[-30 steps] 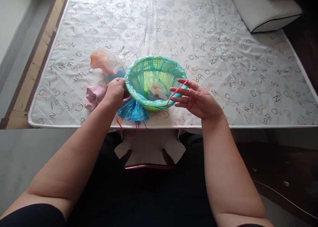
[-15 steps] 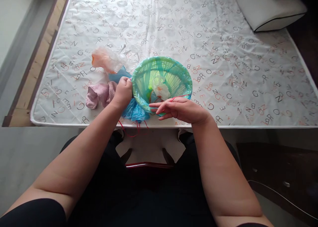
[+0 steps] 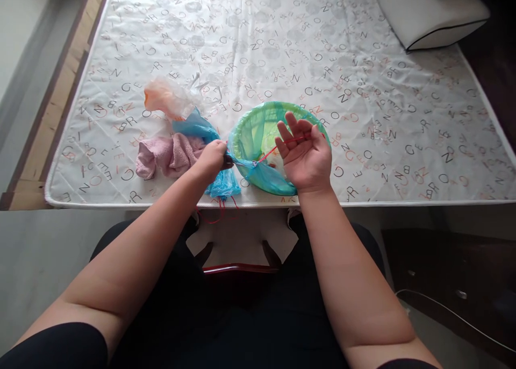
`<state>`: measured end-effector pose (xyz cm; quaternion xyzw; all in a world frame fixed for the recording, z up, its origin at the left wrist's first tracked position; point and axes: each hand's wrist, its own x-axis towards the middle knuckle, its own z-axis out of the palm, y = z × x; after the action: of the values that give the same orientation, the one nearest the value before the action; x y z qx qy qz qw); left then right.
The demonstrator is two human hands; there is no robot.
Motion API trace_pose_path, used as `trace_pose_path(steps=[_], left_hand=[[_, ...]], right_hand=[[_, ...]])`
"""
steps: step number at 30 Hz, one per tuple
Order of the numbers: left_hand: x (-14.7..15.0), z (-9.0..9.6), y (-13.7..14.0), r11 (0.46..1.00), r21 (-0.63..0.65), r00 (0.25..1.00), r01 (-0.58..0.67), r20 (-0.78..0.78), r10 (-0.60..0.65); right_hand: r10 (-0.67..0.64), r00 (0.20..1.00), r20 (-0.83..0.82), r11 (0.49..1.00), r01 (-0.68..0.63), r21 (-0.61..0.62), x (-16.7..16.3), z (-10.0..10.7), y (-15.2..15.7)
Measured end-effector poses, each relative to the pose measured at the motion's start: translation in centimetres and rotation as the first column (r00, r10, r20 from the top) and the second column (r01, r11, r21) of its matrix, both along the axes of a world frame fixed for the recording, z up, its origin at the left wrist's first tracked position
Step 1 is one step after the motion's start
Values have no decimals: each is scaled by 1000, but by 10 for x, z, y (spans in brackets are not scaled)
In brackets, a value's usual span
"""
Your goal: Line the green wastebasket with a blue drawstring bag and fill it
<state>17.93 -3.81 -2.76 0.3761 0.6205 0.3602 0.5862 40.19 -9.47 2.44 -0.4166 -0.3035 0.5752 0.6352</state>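
A green plastic basket (image 3: 261, 108) stands near the mattress's front edge, lined with a thin blue-green garbage bag (image 3: 274, 176). My left hand (image 3: 213, 158) is closed on the bag's gathered edge at the basket's left. Palm up over the basket's right side is my right hand (image 3: 308, 162), its fingers partly curled and spread. A red drawstring (image 3: 269, 153) hooks across those fingers and runs taut to the bunched bag edge. Inside the basket, light crumpled waste is largely hidden by my right hand.
Left of the basket lie a pink cloth (image 3: 171, 156), a crumpled clear and orange plastic wrapper (image 3: 169, 100) and a bundle of blue bags (image 3: 223, 185) with red strings over the edge. A white pillow (image 3: 435, 19) rests at the mattress's (image 3: 403, 159) far right.
My right hand has turned palm up and risen, pulling the drawstring taut. My left hand has moved right. The bag's front edge is now drawn up and bunched, and the basket sits farther right.
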Motion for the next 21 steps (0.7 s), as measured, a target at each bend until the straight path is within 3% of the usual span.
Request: trace_pose_path(steps=[5, 9, 13, 17, 19, 21], left_hand=[[-10, 18, 15, 990, -71, 939, -123, 314, 140], [-14, 37, 15, 993, -58, 885, -107, 450, 121], [-21, 46, 14, 998, -39, 919, -44, 391, 56], [-29, 44, 16, 999, -3, 976, 33, 215, -32], [-32, 42, 17, 999, -19, 991, 44, 127, -41], [-33, 41, 17, 1000, -9, 998, 20, 56, -20]], right_hand=[[2, 995, -102, 1000, -4, -18, -1, -5, 0], [56, 995, -79, 997, -59, -41, -5, -3, -1], [207, 978, 13, 976, -205, -68, 1, 5, -2], [374, 926, 56, 919, -362, -153, 23, 16, -4], [304, 952, 31, 935, -292, -201, 36, 19, -3], [140, 990, -13, 965, -139, -222, 48, 18, 1]])
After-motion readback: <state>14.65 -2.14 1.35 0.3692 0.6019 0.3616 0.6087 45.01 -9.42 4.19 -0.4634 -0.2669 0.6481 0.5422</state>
